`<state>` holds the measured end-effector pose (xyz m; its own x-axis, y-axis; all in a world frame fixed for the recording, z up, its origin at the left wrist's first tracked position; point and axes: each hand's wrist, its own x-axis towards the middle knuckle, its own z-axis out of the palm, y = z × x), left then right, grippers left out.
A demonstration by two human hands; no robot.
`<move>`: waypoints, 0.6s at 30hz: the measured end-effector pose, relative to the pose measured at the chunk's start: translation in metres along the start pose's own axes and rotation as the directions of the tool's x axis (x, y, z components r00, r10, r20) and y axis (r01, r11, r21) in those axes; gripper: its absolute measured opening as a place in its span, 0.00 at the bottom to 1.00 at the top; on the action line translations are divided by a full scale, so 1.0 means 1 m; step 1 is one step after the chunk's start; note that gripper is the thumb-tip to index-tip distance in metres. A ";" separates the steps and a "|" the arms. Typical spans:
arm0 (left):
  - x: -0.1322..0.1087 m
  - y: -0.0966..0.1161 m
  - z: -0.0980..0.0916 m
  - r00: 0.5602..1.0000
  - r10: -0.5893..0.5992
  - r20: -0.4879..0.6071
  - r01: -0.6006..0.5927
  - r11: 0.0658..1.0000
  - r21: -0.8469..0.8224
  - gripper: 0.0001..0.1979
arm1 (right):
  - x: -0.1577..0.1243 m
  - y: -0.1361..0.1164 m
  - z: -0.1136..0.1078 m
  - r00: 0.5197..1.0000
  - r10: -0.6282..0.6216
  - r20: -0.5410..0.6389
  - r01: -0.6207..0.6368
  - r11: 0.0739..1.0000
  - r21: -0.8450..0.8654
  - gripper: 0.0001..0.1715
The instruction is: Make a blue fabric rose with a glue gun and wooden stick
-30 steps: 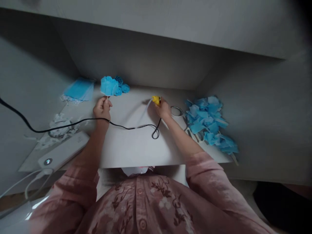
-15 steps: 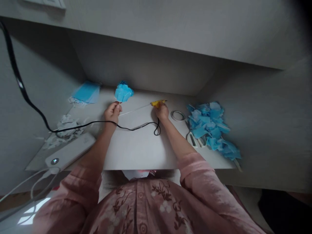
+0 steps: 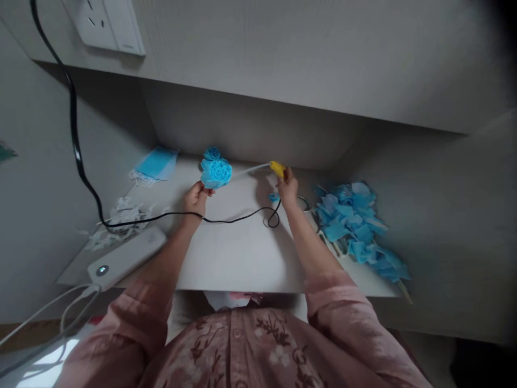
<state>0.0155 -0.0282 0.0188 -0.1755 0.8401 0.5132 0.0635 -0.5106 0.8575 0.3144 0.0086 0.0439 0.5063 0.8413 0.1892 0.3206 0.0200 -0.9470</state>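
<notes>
My left hand (image 3: 196,198) is closed at the base of a blue fabric flower (image 3: 217,172), whose layered round top faces up. A smaller blue rosette (image 3: 211,153) shows just behind it. My right hand (image 3: 288,188) grips a yellow glue gun (image 3: 277,168) above the desk. From the gun, a long pale glue stick (image 3: 252,170) reaches left toward the flower; whether they touch I cannot tell. Below the right hand lies a small blue piece (image 3: 274,197). The gun's black cord (image 3: 226,221) passes over my left wrist.
Blue fabric pieces (image 3: 351,210) are heaped at right, near white-handled scissors (image 3: 333,243) and a ring-shaped roll (image 3: 304,202). At left are blue face masks (image 3: 157,163), white scraps (image 3: 121,215) and a white power bank (image 3: 127,257) with cables. A wall socket (image 3: 107,24) sits above.
The flower has tipped so its top now faces me. My right hand has lifted the glue gun and moved right, uncovering the small blue piece. The camera view has shifted slightly.
</notes>
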 end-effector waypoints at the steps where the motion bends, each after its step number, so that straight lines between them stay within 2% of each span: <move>1: 0.000 0.000 0.000 0.999 0.019 -0.039 -0.019 1.000 0.000 0.19 | 0.001 -0.001 -0.003 1.000 0.025 -0.013 -0.023 0.995 0.100 0.33; 4: 0.003 -0.003 0.000 0.989 0.063 -0.134 -0.067 0.997 -0.027 0.17 | -0.004 -0.004 -0.009 0.993 0.098 0.067 -0.114 0.938 0.326 0.23; 7: 0.006 -0.006 0.000 0.984 0.069 -0.167 -0.075 0.997 -0.028 0.16 | -0.016 -0.005 -0.011 0.946 0.151 0.286 -0.299 0.747 0.593 0.14; 10: 0.007 -0.008 -0.001 0.983 0.059 -0.172 -0.059 0.998 0.002 0.16 | -0.028 -0.005 -0.009 0.881 0.203 0.426 -0.462 0.558 0.689 0.05; 12: 0.007 -0.009 -0.002 0.986 0.058 -0.156 -0.058 0.998 0.002 0.17 | -0.034 -0.003 -0.008 0.852 0.244 0.462 -0.519 0.495 0.697 0.03; 14: 0.007 -0.009 -0.002 0.988 0.056 -0.142 -0.056 0.998 0.002 0.16 | -0.039 -0.001 -0.007 0.843 0.249 0.477 -0.533 0.505 0.679 0.08; 18: 0.005 -0.011 -0.004 0.991 0.034 -0.129 -0.032 0.999 0.018 0.13 | -0.048 0.003 -0.009 0.857 0.124 0.501 -0.451 0.651 0.611 0.12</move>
<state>0.0100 -0.0195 0.0118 -0.2983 0.7916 0.5333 0.0869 -0.5339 0.8411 0.2985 -0.0370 0.0340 0.0725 0.9937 -0.0851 -0.5085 -0.0366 -0.8603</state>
